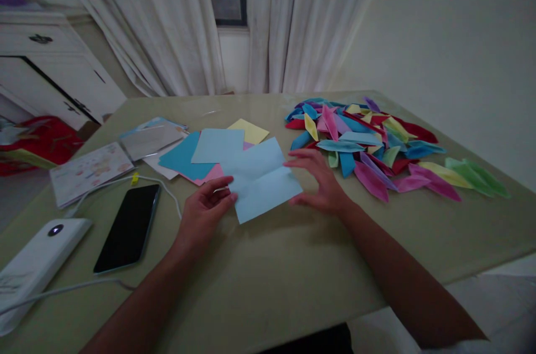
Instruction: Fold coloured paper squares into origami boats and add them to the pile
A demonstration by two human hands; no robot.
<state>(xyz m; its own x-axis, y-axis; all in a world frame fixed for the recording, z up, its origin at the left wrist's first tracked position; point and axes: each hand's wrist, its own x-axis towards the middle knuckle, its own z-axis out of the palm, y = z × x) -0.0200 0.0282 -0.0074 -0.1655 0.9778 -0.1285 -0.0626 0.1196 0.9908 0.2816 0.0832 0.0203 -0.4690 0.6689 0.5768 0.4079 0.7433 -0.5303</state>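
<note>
A light blue square sheet of paper (259, 181) with a crease across its middle is held tilted just over the table. My left hand (205, 206) pinches its left edge between thumb and fingers. At the right corner, my right hand (320, 181) has its fingertips at the side edge and its thumb at the lower edge, with the corner between them. Behind the sheet lies another light blue sheet (215, 144), overlapping a teal sheet (184, 158), a pink sheet (214, 173) and a yellow sheet (251, 130).
Many folded coloured paper pieces (355, 136) are heaped at the right of the table (285, 281). On the left are a black phone (129, 228), a white power bank (42, 264) with a white cable (84, 287), a printed card packet (90, 170) and a clear plastic packet (151, 140).
</note>
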